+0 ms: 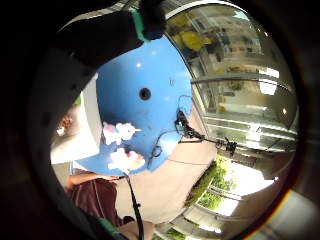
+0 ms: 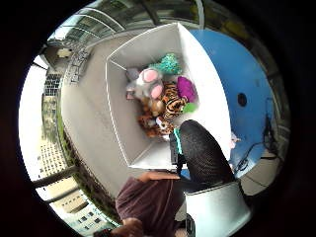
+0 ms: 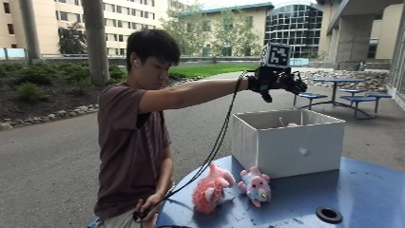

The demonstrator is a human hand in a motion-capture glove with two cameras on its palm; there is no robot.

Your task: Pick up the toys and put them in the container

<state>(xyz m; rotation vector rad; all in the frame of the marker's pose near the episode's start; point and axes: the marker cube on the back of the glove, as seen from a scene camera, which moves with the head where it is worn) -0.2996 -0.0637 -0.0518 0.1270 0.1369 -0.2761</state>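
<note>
My right hand (image 3: 278, 81) is up in the air above the white container (image 3: 288, 147), arm stretched out, nothing visible in it. Fingers look spread and relaxed from the side, so I read the hand as released and holding nothing.

Thumb-side palm camera looks straight down into the container (image 2: 207, 84): a pile of toys (image 2: 160, 98) on the floor of it, including a tiger-striped one (image 2: 173, 103), a grey and pink one (image 2: 145, 84), a purple one and a teal one.

My read: this is the drop step, done or finishing. Task not complete.

Still out on the blue table (image 3: 354, 194), in front of the container: a pink fuzzy toy (image 3: 208, 187) and a pastel plush (image 3: 256, 186), near each other and well apart from my hand.

Next move calls for bringing the hand back over the near wall, down to the table edge, and closing on one of those two. Pink one sits nearer to me.
</note>
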